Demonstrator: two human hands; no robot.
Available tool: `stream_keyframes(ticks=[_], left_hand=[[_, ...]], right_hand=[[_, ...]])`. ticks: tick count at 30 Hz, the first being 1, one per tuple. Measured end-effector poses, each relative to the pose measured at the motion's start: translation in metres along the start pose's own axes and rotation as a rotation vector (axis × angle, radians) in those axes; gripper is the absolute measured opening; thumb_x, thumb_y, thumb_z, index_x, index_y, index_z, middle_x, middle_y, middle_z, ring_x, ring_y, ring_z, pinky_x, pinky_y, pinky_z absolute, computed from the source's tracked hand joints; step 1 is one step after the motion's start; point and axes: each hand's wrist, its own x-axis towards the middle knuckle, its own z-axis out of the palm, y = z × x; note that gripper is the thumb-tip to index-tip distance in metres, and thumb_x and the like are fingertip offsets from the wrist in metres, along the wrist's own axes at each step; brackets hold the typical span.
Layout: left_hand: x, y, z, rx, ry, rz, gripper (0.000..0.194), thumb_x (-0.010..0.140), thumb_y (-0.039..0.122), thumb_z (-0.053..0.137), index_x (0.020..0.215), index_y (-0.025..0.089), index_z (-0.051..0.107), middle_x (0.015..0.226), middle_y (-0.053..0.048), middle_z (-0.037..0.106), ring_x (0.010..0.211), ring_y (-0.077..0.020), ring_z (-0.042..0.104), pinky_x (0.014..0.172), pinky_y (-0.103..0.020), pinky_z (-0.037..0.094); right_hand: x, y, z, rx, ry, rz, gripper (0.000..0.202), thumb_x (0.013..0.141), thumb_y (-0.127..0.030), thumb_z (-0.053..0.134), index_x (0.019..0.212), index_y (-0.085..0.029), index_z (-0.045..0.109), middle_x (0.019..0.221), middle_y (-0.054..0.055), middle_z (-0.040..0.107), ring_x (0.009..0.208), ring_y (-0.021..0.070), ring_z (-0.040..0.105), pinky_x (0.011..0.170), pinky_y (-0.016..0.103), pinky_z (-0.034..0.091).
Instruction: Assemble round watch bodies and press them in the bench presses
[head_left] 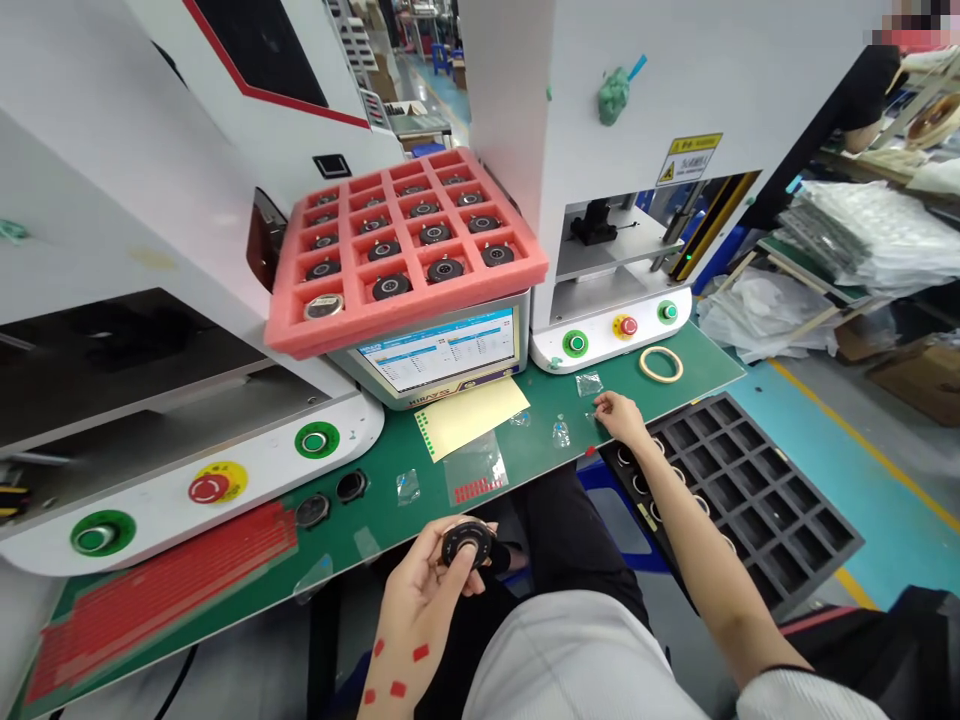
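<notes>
In my left hand (431,585) is a round black watch case (466,545). My thumb lies across its middle and the fingers curl beneath it, in front of my lap. Several small red stickers (421,653) are on the back of that hand and wrist. My right hand (619,414) reaches to the front of the green table, its fingertips pinched together by a small scrap of clear film (592,418). Whatever is between those fingertips is too small to make out. A clear plastic piece (589,384) lies just beyond them, and another clear film (561,431) to their left.
A pink foam tray (405,315) with several round black parts rests on a monitor (450,350) between two white machines. On the table (540,400) lie red strips (172,590), two watch cases (313,510), yellow paper (472,415) and a tape roll (661,364). A black compartment tray (780,500) stands right.
</notes>
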Motion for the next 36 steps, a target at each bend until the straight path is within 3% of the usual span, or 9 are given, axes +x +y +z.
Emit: stream_keyframes(ticks=[4, 9, 14, 16, 19, 24, 30, 36], left_hand=[[0.001, -0.002, -0.001, -0.012, 0.001, -0.003, 0.033, 0.078, 0.045, 0.067, 0.094, 0.017, 0.065, 0.097, -0.01, 0.074, 0.052, -0.0103, 0.056, 0.055, -0.025, 0.049], [0.003, -0.006, -0.001, -0.038, -0.019, -0.012, 0.034, 0.076, 0.046, 0.07, 0.092, 0.016, 0.067, 0.096, -0.01, 0.075, 0.052, -0.0096, 0.057, 0.055, -0.023, 0.049], [0.002, -0.008, -0.003, -0.097, -0.002, -0.041, 0.038, 0.073, 0.047, 0.073, 0.094, 0.015, 0.069, 0.094, -0.01, 0.075, 0.056, -0.0111, 0.061, 0.056, -0.022, 0.051], [0.001, -0.007, -0.006, -0.11, 0.008, -0.032, 0.037, 0.074, 0.046, 0.073, 0.094, 0.015, 0.069, 0.094, -0.01, 0.075, 0.057, -0.0111, 0.061, 0.056, -0.022, 0.05], [0.003, -0.007, -0.008, -0.109, 0.011, -0.026, 0.035, 0.075, 0.044, 0.072, 0.093, 0.014, 0.069, 0.094, -0.011, 0.075, 0.057, -0.0117, 0.061, 0.056, -0.023, 0.05], [0.007, -0.009, -0.005, -0.093, -0.045, -0.034, 0.036, 0.076, 0.044, 0.07, 0.094, 0.014, 0.068, 0.094, -0.012, 0.075, 0.058, -0.0132, 0.062, 0.057, -0.026, 0.051], [0.005, -0.007, -0.004, -0.116, -0.049, -0.029, 0.035, 0.076, 0.045, 0.071, 0.093, 0.014, 0.067, 0.093, -0.011, 0.074, 0.059, -0.0134, 0.062, 0.057, -0.026, 0.052], [0.005, -0.007, -0.005, -0.264, -0.031, -0.084, 0.031, 0.08, 0.043, 0.068, 0.092, 0.016, 0.059, 0.092, -0.01, 0.074, 0.068, -0.0152, 0.066, 0.063, -0.025, 0.052]], right_hand=[[0.001, -0.012, -0.006, -0.06, 0.06, 0.004, 0.024, 0.092, -0.034, 0.059, 0.105, -0.014, 0.061, 0.092, 0.003, 0.066, 0.083, 0.0161, 0.064, 0.077, 0.035, 0.053], [0.011, -0.043, 0.008, -0.176, 0.219, 0.008, 0.028, 0.086, -0.039, 0.063, 0.097, -0.014, 0.061, 0.102, 0.009, 0.064, 0.103, 0.024, 0.058, 0.085, 0.038, 0.046], [0.013, -0.066, 0.015, -0.203, 0.26, -0.057, 0.02, 0.087, -0.029, 0.059, 0.095, -0.011, 0.062, 0.105, 0.016, 0.063, 0.107, 0.0285, 0.054, 0.087, 0.039, 0.042], [0.005, -0.069, 0.013, -0.181, 0.241, -0.114, 0.021, 0.092, -0.027, 0.052, 0.101, -0.011, 0.062, 0.109, 0.017, 0.063, 0.111, 0.0277, 0.052, 0.091, 0.038, 0.042], [-0.009, -0.068, 0.012, -0.142, 0.129, -0.189, 0.018, 0.094, -0.026, 0.052, 0.101, -0.014, 0.063, 0.104, 0.009, 0.066, 0.104, 0.0214, 0.058, 0.089, 0.036, 0.045], [-0.018, -0.062, 0.023, -0.103, -0.048, -0.132, 0.022, 0.092, -0.034, 0.06, 0.099, -0.014, 0.063, 0.092, 0.003, 0.067, 0.083, 0.0155, 0.064, 0.078, 0.035, 0.054], [-0.014, -0.064, 0.032, -0.066, -0.092, -0.017, 0.021, 0.093, -0.034, 0.059, 0.1, -0.014, 0.063, 0.098, 0.004, 0.066, 0.086, 0.0162, 0.064, 0.08, 0.036, 0.054], [-0.023, -0.074, 0.024, 0.078, -0.093, -0.019, 0.017, 0.092, -0.031, 0.06, 0.093, -0.014, 0.064, 0.092, 0.003, 0.066, 0.084, 0.0158, 0.064, 0.081, 0.036, 0.053]])
